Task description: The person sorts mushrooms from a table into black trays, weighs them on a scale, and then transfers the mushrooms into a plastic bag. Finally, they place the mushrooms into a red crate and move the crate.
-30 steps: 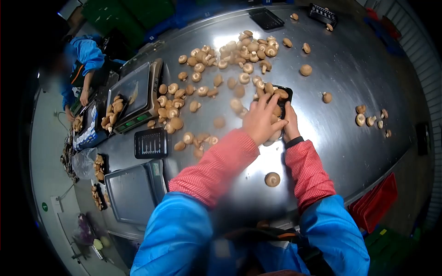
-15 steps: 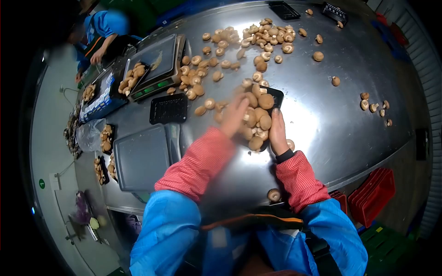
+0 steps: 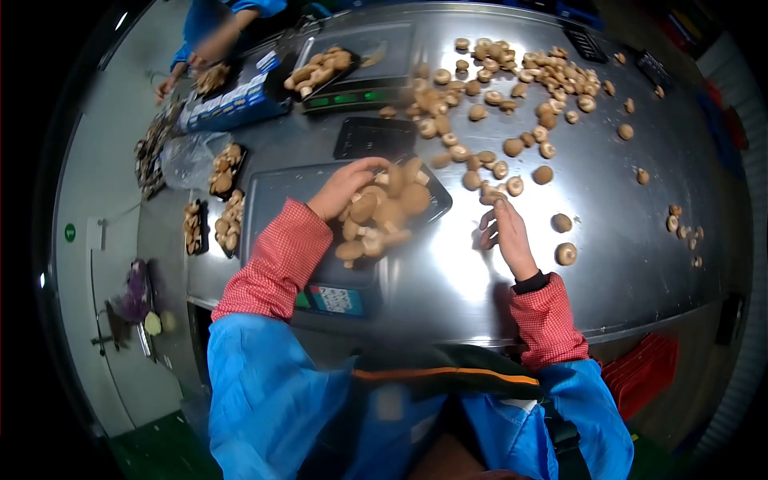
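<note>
A black tray point(image 3: 438, 200) heaped with brown mushrooms point(image 3: 390, 213) is over the right part of a grey-topped scale point(image 3: 276, 192), slightly blurred. My left hand point(image 3: 344, 189) grips the tray at its left side, fingers curved along the mushrooms near the back edge. To the right, my right hand point(image 3: 512, 238) is off the tray, fingers apart, with nothing in its grasp. Its fingertips are right by a few loose mushrooms point(image 3: 492, 194) on the metal table point(image 3: 448, 296).
Behind the scale lies a black tray point(image 3: 374, 138) without mushrooms. Another scale point(image 3: 344, 98) carries a filled tray. Many loose mushrooms point(image 3: 560, 74) spread across the back. Filled trays point(image 3: 230, 222) stand at left, near a blue box point(image 3: 240, 104) and a co-worker's arm point(image 3: 220, 40).
The filled tray has moved left from the bare table to over the scale, with my left hand on it. My right hand has let go of the tray's right side. My view has turned left.
</note>
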Demonstrator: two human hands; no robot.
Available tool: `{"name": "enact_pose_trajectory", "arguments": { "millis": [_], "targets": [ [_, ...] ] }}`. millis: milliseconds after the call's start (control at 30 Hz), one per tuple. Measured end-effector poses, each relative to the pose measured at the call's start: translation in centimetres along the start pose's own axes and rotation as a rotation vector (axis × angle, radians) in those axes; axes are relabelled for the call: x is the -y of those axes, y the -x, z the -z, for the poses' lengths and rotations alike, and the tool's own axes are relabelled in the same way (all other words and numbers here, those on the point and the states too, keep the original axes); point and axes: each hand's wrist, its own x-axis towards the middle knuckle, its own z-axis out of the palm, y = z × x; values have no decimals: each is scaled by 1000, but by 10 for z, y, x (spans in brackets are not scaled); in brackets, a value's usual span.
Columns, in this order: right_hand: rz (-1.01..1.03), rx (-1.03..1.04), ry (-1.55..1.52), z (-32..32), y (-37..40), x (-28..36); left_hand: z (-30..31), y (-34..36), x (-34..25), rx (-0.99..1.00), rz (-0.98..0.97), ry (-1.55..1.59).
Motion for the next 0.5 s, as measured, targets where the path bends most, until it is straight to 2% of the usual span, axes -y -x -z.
{"name": "enact_pose_trajectory", "arguments": {
  "millis": [133,167,233,267,300,333,400,500],
  "targets": [
    [-6,-30,128,-29,-8,0,54,29,9,-13,-5,-136],
    [81,-105,361,-31,-16,-11,63,35,10,-22,3,-221],
    [131,-201,731,-28,-35,-30,78,46,10,-37,23,-392],
    [182,-254,914,-28,-43,-35,88,48,17,-42,-60,-494],
    [167,-267,982,-30,-50,-32,98,51,27,-51,-140,-595],
    [260,-303,1029,-26,-64,-46,105,56,32,-63,-217,-697],
    [335,-373,1161,-21,-88,-62,111,62,41,-138,-274,-714],
    [283,-406,1362,-28,-105,-56,122,77,48,-304,-335,-676]
  ]
}}
